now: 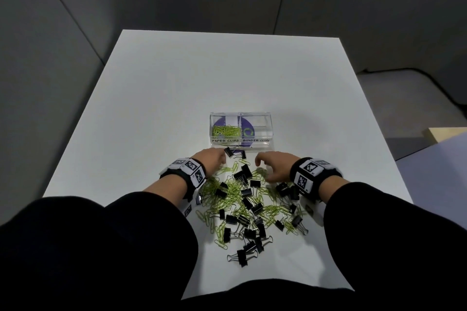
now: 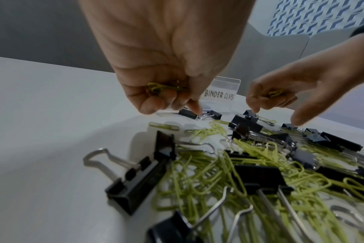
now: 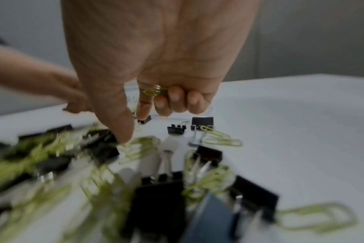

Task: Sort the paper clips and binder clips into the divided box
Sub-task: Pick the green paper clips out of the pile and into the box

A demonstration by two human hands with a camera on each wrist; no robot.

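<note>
Some paper clips (image 1: 225,130) in box (image 1: 267,144) already; binder side bare. Big pile (image 1: 249,206) left near front edge of desk (image 1: 177,88). Left hand (image 2: 156,65) and right hand (image 3: 156,54) each curled round paper clips.

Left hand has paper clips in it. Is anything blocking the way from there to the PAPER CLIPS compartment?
Nothing visible blocks it. The left hand holds green paper clips just short of the clear divided box, whose top is open. The PAPER CLIPS compartment lies straight ahead. Two black binder clips lie low on the table against the box's near wall.
</note>
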